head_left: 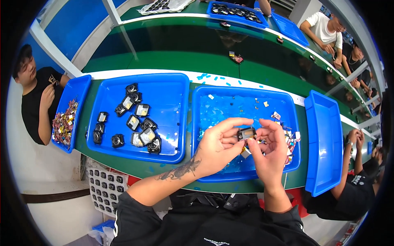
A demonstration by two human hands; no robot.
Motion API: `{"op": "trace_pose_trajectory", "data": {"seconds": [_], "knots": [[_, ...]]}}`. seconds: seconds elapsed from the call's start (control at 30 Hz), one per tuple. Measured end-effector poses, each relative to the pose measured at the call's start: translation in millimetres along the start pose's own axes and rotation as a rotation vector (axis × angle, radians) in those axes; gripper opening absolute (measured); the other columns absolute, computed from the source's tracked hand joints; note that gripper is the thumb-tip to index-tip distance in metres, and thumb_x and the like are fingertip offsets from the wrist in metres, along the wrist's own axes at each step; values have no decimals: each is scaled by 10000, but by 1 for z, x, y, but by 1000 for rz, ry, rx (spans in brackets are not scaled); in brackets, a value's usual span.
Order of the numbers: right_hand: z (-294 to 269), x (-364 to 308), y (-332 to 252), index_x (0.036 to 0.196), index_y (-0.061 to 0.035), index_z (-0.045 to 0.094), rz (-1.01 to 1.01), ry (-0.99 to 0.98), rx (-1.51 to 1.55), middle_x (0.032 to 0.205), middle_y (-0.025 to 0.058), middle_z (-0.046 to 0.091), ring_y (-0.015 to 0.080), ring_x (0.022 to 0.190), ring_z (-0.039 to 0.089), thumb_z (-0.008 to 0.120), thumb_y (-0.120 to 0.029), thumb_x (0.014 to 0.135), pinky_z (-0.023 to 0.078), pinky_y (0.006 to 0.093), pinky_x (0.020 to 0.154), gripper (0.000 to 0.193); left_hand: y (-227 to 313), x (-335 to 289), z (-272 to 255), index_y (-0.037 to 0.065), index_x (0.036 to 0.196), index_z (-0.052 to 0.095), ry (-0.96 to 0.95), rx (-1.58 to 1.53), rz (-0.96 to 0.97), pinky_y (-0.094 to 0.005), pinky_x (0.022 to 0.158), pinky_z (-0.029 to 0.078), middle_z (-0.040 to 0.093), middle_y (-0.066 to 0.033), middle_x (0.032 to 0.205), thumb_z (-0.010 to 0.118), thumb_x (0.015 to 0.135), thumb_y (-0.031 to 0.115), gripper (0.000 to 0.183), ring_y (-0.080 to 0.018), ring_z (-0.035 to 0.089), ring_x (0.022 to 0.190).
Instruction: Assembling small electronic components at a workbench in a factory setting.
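Note:
Between my two hands is a small black camera housing with a rectangular opening facing up. My left hand pinches its left side between thumb and fingers. On the other side, the fingers and thumb of my right hand close on it. Both hands are over a blue tray that holds blue film scraps and, toward its right side, a heap of small electronic parts. To the left, a second blue tray carries several black camera housings, some with pale rectangular faces.
A narrow blue tray of small mixed parts lies at far left, near a co-worker. Another blue tray sits at right. Beyond a white rail runs a green conveyor belt with a few parts on it. A gridded tray of housings is below the table.

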State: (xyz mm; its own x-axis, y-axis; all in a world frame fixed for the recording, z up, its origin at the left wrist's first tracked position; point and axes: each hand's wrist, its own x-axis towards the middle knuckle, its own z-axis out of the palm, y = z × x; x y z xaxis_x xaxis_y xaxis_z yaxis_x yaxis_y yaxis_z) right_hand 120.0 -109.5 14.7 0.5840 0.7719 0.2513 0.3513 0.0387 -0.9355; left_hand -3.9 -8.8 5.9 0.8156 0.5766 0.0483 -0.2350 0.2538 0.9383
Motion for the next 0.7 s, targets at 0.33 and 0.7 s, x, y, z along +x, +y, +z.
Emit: {"op": "trace_pose_trajectory", "data": {"seconds": [0.33,0.7], "knots": [[1,68,1,1164,-11,548,-40,-321,-107,852,33,602,96,801,590,654,96,797,533,235,695,397,-1,-6,-13,92,1332,455,289,14,100,-295,779,536,554,-146,1281,608,908,10,458,-177,652,970],[-129,289,181,1007,14,667,405,79,-554,759,62,660,142,587,585,851,-140,691,410,297,464,397,55,-86,-153,76,1093,652,747,1620,227,-401,853,484,661,-116,994,629,862,114,235,-325,609,933]]}}
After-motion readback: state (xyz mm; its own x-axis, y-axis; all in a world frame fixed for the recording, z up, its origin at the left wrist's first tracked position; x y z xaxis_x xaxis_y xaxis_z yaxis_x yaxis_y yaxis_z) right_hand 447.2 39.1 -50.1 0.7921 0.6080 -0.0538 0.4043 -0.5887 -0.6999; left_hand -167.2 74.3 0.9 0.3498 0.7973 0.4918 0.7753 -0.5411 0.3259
